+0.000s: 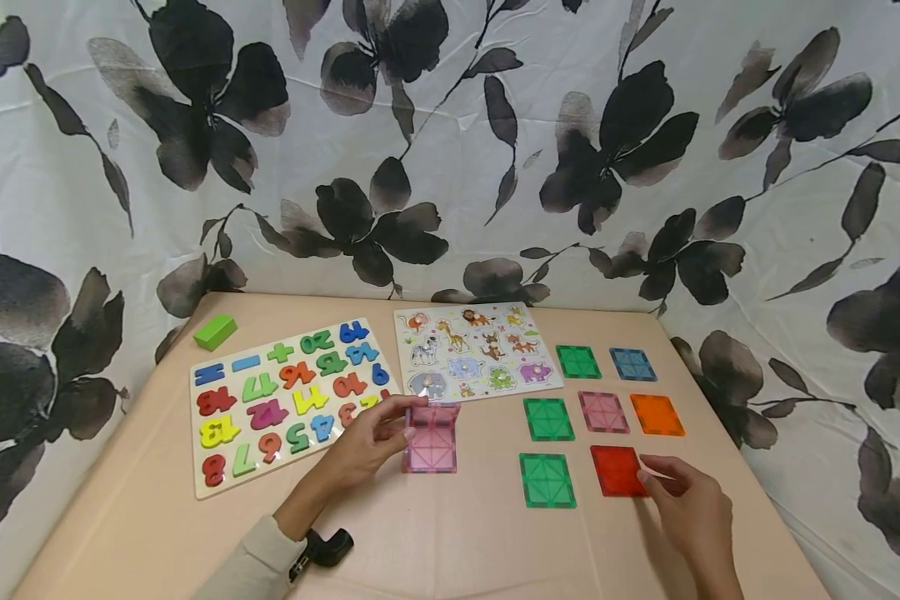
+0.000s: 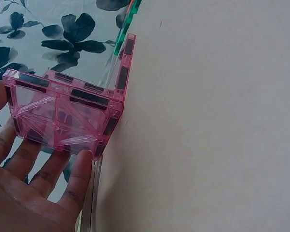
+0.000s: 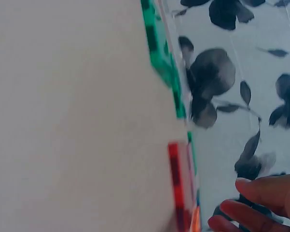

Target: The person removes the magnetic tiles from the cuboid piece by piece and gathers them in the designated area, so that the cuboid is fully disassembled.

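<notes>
A structure of pink see-through magnetic tiles [image 1: 431, 450] stands left of the table's middle, one tile flat and others upright. My left hand [image 1: 375, 437] grips an upright tile, thumb on one side and fingers on the other. In the left wrist view, the fingers spread across the pink tiles [image 2: 62, 113] with dark magnets along their edges. A red magnetic tile [image 1: 617, 471] lies flat on the right. My right hand [image 1: 690, 508] is at its right edge, thumb and forefinger apart. In the right wrist view, these fingers [image 3: 260, 193] appear beside the red tile [image 3: 180, 186]; contact is unclear.
Green tiles [image 1: 547, 481], a pink tile [image 1: 604, 412], an orange tile [image 1: 657, 415] and a blue tile [image 1: 633, 365] lie flat on the right. A number puzzle board [image 1: 228, 492], an animal picture board [image 1: 480, 354] and a green block [image 1: 215, 332] lie farther back.
</notes>
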`<state>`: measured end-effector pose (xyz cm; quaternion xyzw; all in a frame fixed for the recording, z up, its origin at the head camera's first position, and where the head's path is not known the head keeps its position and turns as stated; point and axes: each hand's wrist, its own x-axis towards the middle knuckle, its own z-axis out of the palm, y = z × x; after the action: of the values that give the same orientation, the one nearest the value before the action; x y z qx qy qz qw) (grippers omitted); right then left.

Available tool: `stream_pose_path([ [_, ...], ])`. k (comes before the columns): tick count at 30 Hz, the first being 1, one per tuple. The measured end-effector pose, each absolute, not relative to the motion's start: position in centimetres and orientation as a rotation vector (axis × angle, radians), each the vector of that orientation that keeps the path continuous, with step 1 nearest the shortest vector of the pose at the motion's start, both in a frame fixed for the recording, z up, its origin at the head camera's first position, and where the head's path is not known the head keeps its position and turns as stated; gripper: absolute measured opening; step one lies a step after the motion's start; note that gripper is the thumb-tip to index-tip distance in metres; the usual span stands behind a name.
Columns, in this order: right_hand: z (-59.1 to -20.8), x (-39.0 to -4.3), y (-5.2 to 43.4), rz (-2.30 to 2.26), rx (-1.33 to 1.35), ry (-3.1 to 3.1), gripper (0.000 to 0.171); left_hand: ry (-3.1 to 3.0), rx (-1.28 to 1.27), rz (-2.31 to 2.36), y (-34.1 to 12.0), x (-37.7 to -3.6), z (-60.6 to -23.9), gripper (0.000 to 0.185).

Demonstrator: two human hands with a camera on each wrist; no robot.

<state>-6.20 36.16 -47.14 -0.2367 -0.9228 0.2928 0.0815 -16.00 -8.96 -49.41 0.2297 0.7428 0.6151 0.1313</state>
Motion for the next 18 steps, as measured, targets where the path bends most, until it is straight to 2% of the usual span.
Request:
stream_pose_path([
  [10,-44.6,-9.3,28.5,1.047,-0.17,-2.741,0.028,2.151,0.667,1.811,-8.9,-16.0,-49.7,0.044],
  [18,-44.2,-12.7,21.5,1.047,0.194,-2.806,0.036,2.156,0.667,1.813,-9.0,-16.0,-49.7,0.044],
])
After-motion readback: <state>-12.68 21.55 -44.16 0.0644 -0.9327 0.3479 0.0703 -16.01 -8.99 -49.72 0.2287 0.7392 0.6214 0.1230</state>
